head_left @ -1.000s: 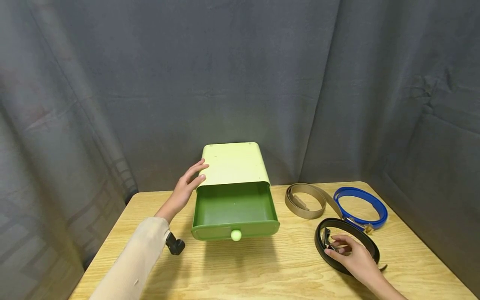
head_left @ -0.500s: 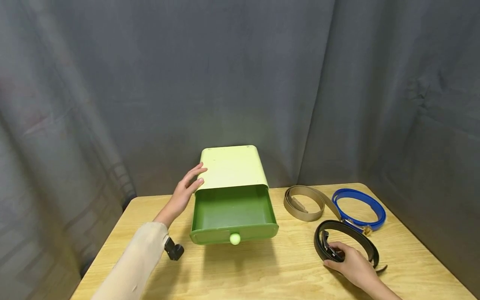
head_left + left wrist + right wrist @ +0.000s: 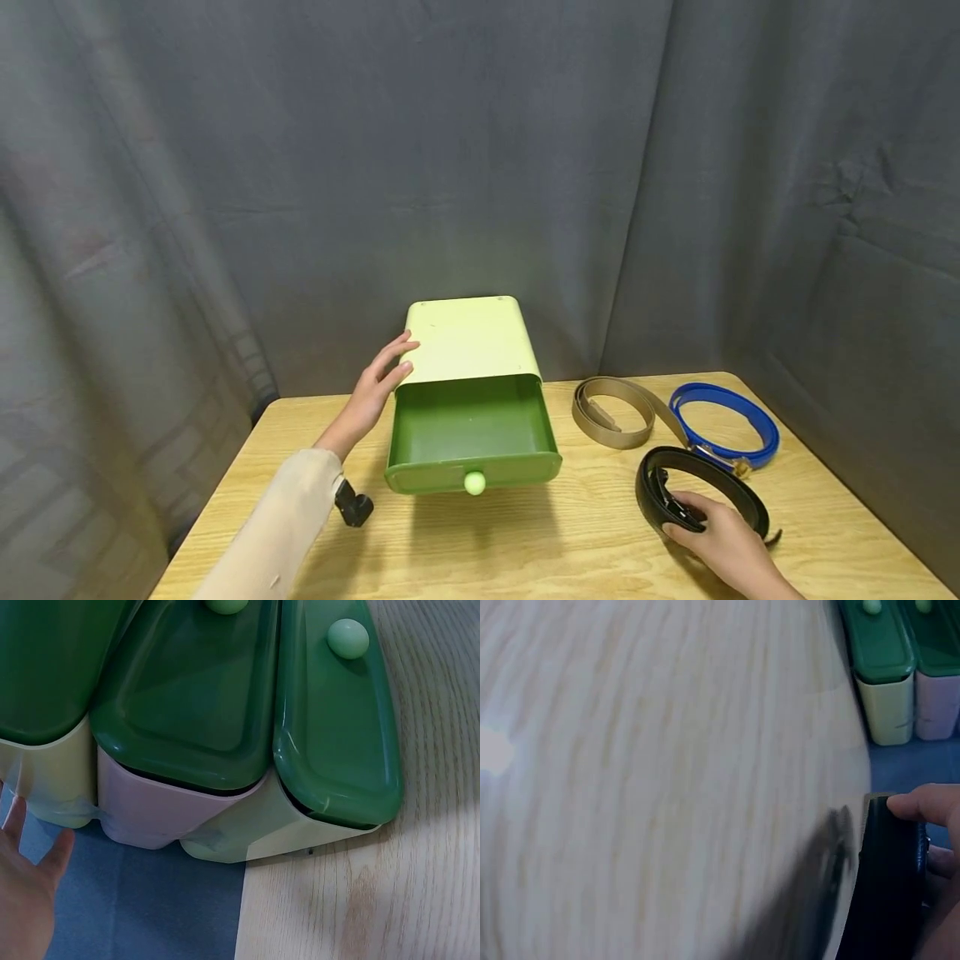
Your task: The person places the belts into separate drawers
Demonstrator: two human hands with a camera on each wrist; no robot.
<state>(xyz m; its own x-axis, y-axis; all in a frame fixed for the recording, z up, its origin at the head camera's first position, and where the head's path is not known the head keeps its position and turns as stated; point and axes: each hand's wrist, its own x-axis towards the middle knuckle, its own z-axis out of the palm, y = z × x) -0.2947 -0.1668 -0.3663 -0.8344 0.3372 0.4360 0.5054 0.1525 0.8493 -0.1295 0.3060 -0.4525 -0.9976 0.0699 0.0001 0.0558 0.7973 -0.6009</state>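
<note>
In the head view, a coiled black belt [image 3: 705,462] with a metal buckle is at the right. My right hand [image 3: 723,542] grips its near side, thumb outside the coil and fingers inside by the buckle. The right wrist view shows the thumb pressed on the black strap [image 3: 885,877]. My left hand [image 3: 371,392] has its fingers spread against the upper left edge of a pale yellow-green drawer box [image 3: 468,337]. Its green drawer [image 3: 472,421] is pulled out, and nothing lies inside it. A round knob [image 3: 475,483] sits on the drawer front.
Behind the black belt lie a coiled tan belt [image 3: 611,412] and a coiled blue belt [image 3: 727,425], touching each other. Below the pulled-out drawer, the left wrist view shows a pink unit [image 3: 157,799] and a pale green unit [image 3: 240,829], their drawers shut. Grey curtains [image 3: 465,167] surround the wooden table [image 3: 592,533].
My right hand's fingers have moved from the buckle to a grip on the black belt's near side, which now looks slightly raised. My left hand stays at the drawer box.
</note>
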